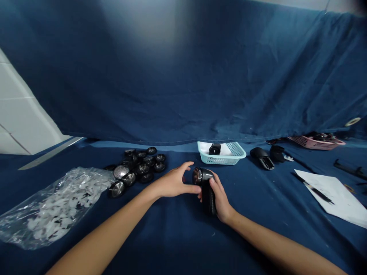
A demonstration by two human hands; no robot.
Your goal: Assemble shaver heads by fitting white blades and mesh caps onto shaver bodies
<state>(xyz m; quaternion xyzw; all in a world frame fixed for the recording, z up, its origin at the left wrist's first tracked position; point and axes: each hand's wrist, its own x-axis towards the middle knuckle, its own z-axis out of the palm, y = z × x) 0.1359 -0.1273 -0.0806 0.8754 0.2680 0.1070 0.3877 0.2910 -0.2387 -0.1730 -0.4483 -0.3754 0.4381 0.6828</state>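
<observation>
My right hand is wrapped round a black lint-shaver body, its round head turned to the left. My left hand sits just left of that head, thumb and forefinger pinched at its rim; I cannot tell whether they hold a small part. A heap of several round black-and-metal mesh caps lies on the blue cloth just left of my left hand.
A clear plastic bag of small white pieces lies at the left. A light-blue basket with a black part stands behind my hands. Black parts, a pink basket, and white paper with a pen lie to the right.
</observation>
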